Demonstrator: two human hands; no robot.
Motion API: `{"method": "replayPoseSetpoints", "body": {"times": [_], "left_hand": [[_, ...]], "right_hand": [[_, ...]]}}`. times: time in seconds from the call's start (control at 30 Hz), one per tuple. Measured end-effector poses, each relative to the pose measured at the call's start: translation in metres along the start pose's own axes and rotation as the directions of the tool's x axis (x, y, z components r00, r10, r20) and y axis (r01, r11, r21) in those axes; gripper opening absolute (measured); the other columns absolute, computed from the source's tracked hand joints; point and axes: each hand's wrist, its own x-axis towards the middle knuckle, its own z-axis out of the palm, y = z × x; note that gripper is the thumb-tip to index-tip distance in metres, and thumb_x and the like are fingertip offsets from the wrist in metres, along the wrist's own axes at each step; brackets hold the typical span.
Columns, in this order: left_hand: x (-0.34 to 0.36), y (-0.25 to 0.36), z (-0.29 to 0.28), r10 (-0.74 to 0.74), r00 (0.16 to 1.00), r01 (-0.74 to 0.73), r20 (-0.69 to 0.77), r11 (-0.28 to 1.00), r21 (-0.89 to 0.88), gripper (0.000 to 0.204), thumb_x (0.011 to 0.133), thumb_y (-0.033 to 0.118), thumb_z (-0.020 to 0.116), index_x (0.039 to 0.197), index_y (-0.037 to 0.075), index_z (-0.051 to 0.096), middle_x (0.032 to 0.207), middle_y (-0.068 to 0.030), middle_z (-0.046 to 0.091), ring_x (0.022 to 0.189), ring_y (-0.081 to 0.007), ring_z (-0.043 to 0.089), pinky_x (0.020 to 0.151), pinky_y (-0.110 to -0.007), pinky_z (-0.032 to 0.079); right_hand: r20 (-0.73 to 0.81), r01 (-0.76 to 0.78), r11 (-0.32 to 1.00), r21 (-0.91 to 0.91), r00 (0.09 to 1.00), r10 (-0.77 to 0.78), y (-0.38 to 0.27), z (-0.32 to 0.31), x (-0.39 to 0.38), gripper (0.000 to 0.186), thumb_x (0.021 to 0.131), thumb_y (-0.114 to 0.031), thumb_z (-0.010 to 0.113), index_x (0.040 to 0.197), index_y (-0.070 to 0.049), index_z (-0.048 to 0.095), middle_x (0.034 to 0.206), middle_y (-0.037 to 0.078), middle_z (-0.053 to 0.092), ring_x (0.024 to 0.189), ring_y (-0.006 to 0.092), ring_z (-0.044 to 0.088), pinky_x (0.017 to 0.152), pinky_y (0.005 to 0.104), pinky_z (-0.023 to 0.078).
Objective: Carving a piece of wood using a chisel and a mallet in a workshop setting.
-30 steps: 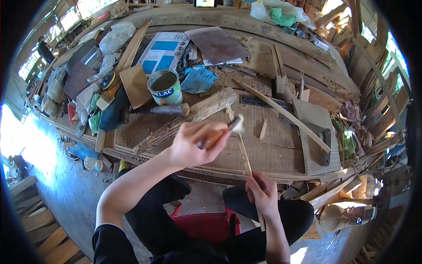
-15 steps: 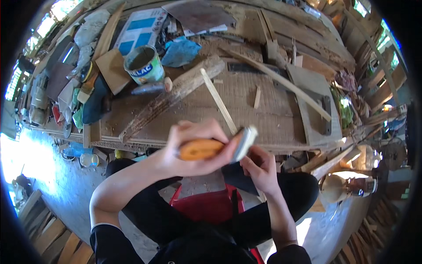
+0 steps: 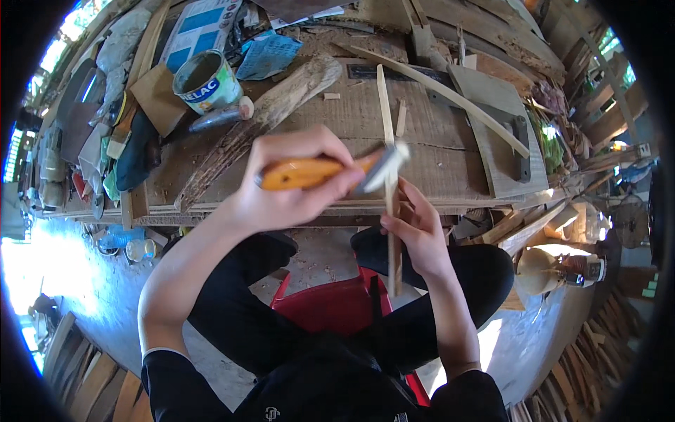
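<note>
My left hand [image 3: 285,193] is closed around the orange handle of a flat paintbrush [image 3: 299,174]. The brush's pale bristles lie across a thin wooden strip [image 3: 384,105], seemingly touching it; blur hides the exact contact. Thumb and fingers of my right hand [image 3: 420,228] pinch this strip below the bristles. Its far part reaches over the workbench [image 3: 436,169], while its near end hangs past the edge above my lap. A small wood sliver [image 3: 401,118] lies on the bench just right of the strip.
A rough branch [image 3: 260,126] lies diagonally on the bench, beside an open paint can [image 3: 206,83] and a blue crumpled sheet [image 3: 268,55]. A long wooden stick [image 3: 450,98] rests at the right across a flat board [image 3: 499,162]. A red stool [image 3: 323,306] shows between my legs.
The strip has swung from slanted to nearly upright and shifted right, its lower end now visible. Both hands have moved slightly farther up the view, with the brush still in my left.
</note>
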Motion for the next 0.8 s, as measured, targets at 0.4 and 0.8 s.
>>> {"method": "replayPoseSetpoints", "body": {"times": [0.4,0.8], "left_hand": [[0.013,-0.003,-0.012,-0.125,0.990,0.138,-0.069,0.958,0.252,0.007,0.083,0.006,0.069,0.083,0.001,0.064,0.071,-0.0046,0.065,0.062,-0.0098,0.063,0.053,-0.021,0.046],[0.012,-0.008,-0.047,-0.361,0.923,0.379,0.133,0.914,-0.145,0.012,0.081,0.011,0.072,0.083,0.003,0.063,0.071,-0.0060,0.067,0.054,-0.0112,0.062,0.047,-0.022,0.048]], "right_hand": [[0.216,-0.181,0.974,0.138,0.965,0.148,-0.008,0.006,-0.010,0.061,0.081,0.007,0.058,0.139,0.001,0.039,0.101,0.009,0.058,0.077,0.0144,0.061,0.056,0.0199,0.048],[0.158,-0.173,0.968,0.184,0.977,0.145,-0.004,-0.006,-0.007,0.039,0.087,-0.002,0.053,0.127,0.000,0.052,0.082,0.003,0.055,0.056,0.0085,0.047,0.046,0.0202,0.034]]}}
